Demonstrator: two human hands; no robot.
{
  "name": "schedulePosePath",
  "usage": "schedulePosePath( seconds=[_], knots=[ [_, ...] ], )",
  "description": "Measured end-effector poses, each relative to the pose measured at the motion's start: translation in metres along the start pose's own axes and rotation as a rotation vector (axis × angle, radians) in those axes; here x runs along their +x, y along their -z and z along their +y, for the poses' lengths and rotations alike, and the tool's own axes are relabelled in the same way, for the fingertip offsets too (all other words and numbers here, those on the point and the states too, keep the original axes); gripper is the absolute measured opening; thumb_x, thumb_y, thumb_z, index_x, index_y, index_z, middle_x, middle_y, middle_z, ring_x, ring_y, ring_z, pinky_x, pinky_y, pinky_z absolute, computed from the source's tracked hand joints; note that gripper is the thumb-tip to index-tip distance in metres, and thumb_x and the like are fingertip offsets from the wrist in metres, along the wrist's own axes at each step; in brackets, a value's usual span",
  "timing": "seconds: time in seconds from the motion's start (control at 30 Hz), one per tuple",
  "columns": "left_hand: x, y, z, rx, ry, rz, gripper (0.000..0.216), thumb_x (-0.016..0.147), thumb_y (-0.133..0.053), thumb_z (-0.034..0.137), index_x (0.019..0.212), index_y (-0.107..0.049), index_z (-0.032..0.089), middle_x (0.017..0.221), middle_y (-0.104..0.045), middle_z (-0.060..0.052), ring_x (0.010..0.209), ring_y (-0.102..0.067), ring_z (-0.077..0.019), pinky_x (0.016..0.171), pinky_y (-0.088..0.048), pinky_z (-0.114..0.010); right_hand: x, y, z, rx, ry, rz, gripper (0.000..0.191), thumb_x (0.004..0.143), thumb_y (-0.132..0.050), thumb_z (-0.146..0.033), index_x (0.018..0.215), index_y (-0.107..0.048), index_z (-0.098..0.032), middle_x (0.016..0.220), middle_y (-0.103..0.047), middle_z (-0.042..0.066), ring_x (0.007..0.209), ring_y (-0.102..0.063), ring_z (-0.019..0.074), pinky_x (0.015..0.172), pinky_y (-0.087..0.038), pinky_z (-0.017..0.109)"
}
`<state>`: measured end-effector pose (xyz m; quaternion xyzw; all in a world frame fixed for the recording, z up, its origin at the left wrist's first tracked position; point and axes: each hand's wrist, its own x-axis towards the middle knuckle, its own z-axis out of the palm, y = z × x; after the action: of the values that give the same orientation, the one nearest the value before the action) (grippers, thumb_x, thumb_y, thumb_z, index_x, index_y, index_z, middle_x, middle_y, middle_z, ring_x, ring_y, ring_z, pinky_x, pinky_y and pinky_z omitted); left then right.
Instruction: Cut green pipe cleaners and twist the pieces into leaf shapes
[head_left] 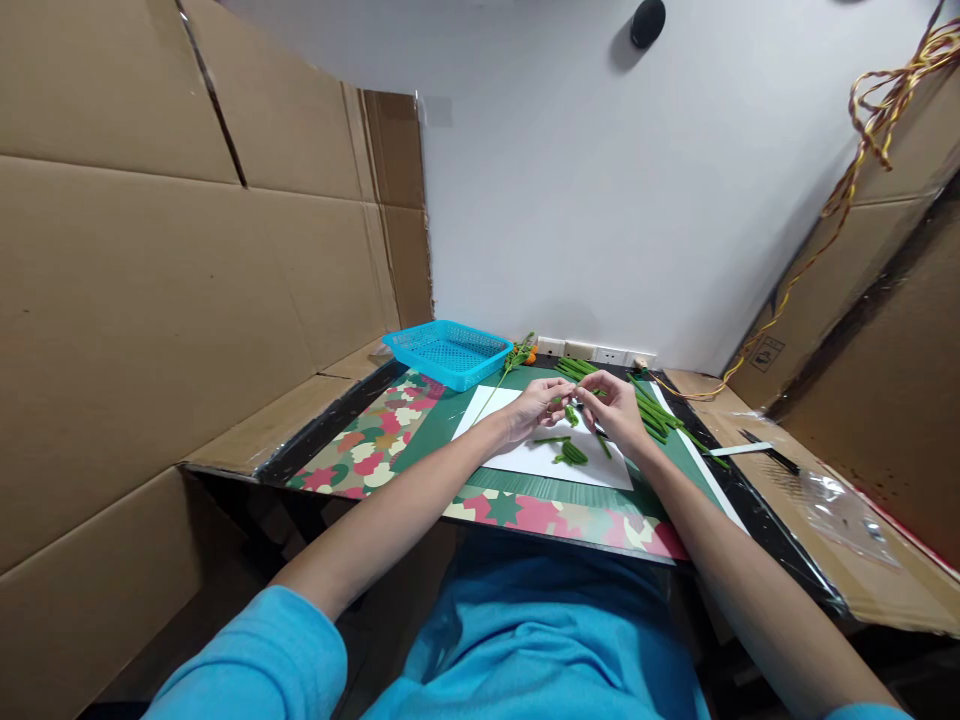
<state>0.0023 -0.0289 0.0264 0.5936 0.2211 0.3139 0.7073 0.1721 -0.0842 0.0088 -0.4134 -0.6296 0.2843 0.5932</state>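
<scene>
Fuzzy green stems (654,412), matt white paper (525,455), perforated plastic basket (448,352).

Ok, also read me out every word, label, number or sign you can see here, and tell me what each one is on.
No text here can be read.
Cardboard panel on the right: a small black printed mark, too small to read.
Blue basket, white sheet, patterned mat and the green stem piece pinched between the left hand and right hand: no lettering visible.
</scene>
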Motion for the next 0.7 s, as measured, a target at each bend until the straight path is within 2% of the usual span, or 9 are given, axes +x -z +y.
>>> schedulePosePath(
  seconds=[0.1,0.3,0.53,0.7],
  knots=[
    [0.0,0.001,0.0,-0.026,0.041,0.01,0.036,0.076,-0.08,0.042,0.081,-0.057,0.015,0.067,-0.047,0.005,0.049,-0.04,-0.0031,0.042,-0.026,-0.018,-0.001,0.002,0.0,-0.127,0.056,-0.022,0.039,0.088,-0.066,-0.06,0.092,-0.062,-0.021,0.084,-0.069,0.004,0.045,-0.052,0.0117,0.04,-0.039,0.026],
    [0.001,0.003,-0.003,-0.015,0.092,0.002,0.03,0.075,-0.077,0.036,0.077,-0.056,0.016,0.064,-0.045,0.005,0.048,-0.038,-0.0037,0.043,-0.027,-0.019,-0.004,0.005,0.001,-0.462,0.263,-0.028,0.026,0.096,-0.057,-0.044,0.089,-0.064,-0.02,0.072,-0.064,0.002,0.05,-0.047,0.0117,0.049,-0.036,0.026],
    [0.005,0.005,-0.008,0.043,0.05,0.025,0.033,0.078,-0.077,0.04,0.079,-0.054,0.016,0.065,-0.043,0.006,0.046,-0.036,-0.003,0.04,-0.019,-0.018,-0.003,0.007,0.002,-0.558,0.286,-0.032,0.021,0.096,-0.055,-0.036,0.088,-0.066,-0.02,0.074,-0.067,0.002,0.053,-0.05,0.0125,0.053,-0.038,0.025],
    [0.008,0.007,-0.014,0.116,0.01,0.157,0.032,0.079,-0.077,0.041,0.08,-0.056,0.016,0.064,-0.043,0.005,0.045,-0.039,-0.0039,0.039,-0.02,-0.019,-0.002,0.011,0.005,-0.717,0.271,-0.068,0.02,0.096,-0.055,-0.032,0.1,-0.071,-0.021,0.082,-0.072,0.003,0.059,-0.056,0.014,0.058,-0.039,0.025]
  ],
)
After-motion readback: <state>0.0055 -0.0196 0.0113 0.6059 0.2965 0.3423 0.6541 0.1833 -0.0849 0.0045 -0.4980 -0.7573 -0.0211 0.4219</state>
